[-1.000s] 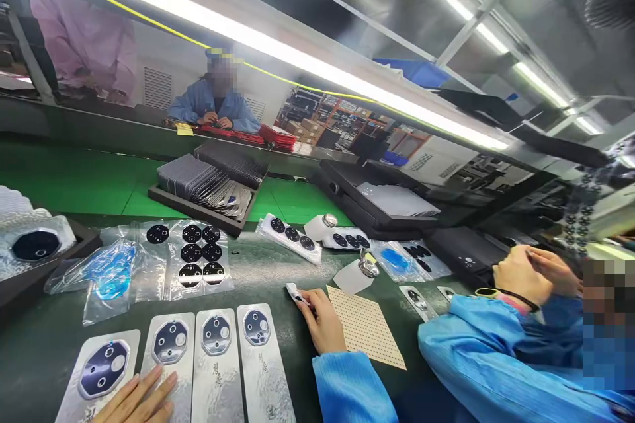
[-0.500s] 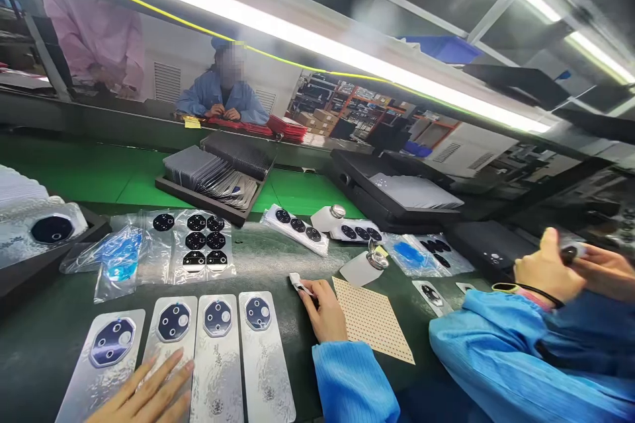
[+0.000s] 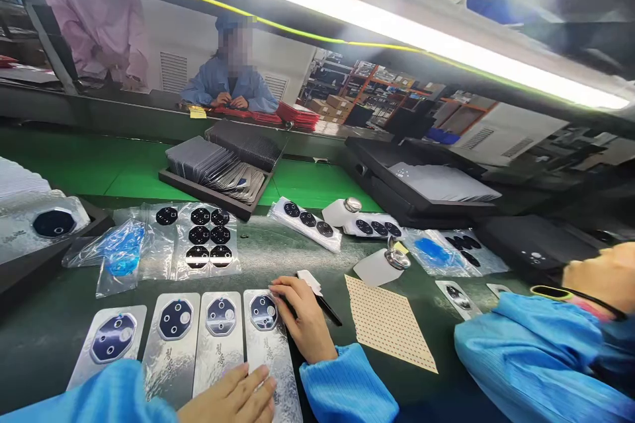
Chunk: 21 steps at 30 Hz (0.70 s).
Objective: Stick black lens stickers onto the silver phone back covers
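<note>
Several silver phone back covers with dark octagonal camera areas lie in a row on the bench. My left hand (image 3: 233, 396) rests flat, fingers stretched, over the lower part of the rightmost cover (image 3: 278, 350) and the edge of the one beside it. At that rightmost cover's upper right corner is my right hand (image 3: 302, 320), its thumb and fingertips bent close together by the camera area; what is between them, if anything, is too small to see. Just behind the right hand lies a white-ended tool (image 3: 311, 281) with a dark shaft, partly hidden by the hand.
A beige dotted sheet (image 3: 391, 324) and a white pump bottle (image 3: 380, 268) stand right of centre. Bagged black discs (image 3: 201, 236) lie behind the covers. Black trays (image 3: 248, 208) line the back. A co-worker's blue sleeve (image 3: 526, 350) occupies the right side.
My left hand has slid right, from the second cover to the rightmost one. My right hand has let go of the white-ended tool and moved left to the rightmost cover's top corner.
</note>
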Available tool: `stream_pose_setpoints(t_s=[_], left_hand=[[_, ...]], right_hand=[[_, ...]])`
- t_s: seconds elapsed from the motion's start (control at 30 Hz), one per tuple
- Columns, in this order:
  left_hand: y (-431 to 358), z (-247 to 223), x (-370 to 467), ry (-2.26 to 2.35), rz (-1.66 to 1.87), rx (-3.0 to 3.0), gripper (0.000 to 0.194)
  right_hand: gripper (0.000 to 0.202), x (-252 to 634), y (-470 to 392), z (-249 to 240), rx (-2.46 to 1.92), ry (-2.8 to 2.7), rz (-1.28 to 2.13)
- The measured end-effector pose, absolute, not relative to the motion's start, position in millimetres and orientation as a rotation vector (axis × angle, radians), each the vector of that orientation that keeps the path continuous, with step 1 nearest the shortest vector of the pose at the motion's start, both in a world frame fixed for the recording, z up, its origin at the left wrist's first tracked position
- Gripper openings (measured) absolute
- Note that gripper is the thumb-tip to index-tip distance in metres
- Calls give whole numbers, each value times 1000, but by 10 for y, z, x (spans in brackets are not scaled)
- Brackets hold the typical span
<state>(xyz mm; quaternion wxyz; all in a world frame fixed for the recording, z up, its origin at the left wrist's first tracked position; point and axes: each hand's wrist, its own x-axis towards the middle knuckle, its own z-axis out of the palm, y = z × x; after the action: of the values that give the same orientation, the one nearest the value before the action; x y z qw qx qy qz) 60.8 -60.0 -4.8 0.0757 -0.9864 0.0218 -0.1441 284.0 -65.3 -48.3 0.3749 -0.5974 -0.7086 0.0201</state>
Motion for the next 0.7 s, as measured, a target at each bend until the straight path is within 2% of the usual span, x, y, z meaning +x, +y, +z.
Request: stream_pose_setpoints(t_s=[0.23, 0.47, 0.7], left_hand=[[-543, -397, 900, 38, -512, -2973, 23], [-635, -719, 996, -247, -876, -2936, 24], [-628, -689, 1031, -303, -955, -2888, 26]], right_hand=[[18, 2892, -666, -524, -1511, -1796, 207], [18, 2880, -665, -490, -1557, -1788, 305], [18, 2875, -667, -447, -1579, -1785, 298]])
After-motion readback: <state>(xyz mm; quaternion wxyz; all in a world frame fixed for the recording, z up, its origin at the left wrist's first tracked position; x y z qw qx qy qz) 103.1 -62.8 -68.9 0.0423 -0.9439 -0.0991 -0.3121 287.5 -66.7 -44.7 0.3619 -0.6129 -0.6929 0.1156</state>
